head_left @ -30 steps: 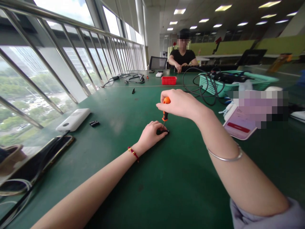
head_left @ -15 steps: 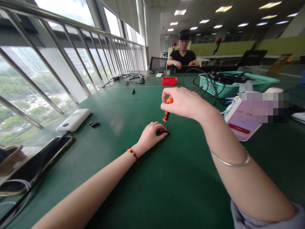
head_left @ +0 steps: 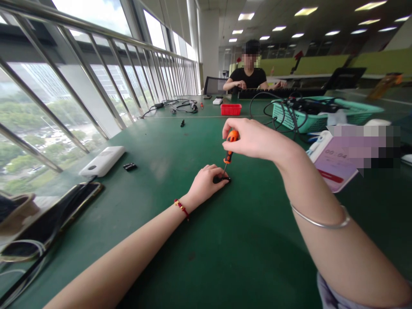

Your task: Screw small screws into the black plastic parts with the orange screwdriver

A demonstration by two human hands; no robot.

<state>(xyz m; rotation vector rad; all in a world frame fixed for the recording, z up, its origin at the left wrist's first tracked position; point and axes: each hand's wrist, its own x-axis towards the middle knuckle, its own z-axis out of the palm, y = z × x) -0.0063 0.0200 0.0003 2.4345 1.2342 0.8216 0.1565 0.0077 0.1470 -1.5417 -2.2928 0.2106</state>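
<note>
My right hand grips the orange and black handle of a screwdriver from above, thumb and fingers closed round it. The thin shaft points down, slightly tilted. Its tip meets a small black part lying on the green table. My left hand rests low on the table and pinches that small black part between thumb and fingers. Most of the part is covered by my fingers, so I cannot make out its kind.
Left of my hands lie another small black part, a white power bank and a phone with cables. Farther off are a red bin, a teal basket of cables and a seated person. At right stands a phone showing a timer.
The screwdriver's handle has turned a little in my right hand, while its tip stays at the black part. The view has shifted slightly. The person opposite has moved both hands.
</note>
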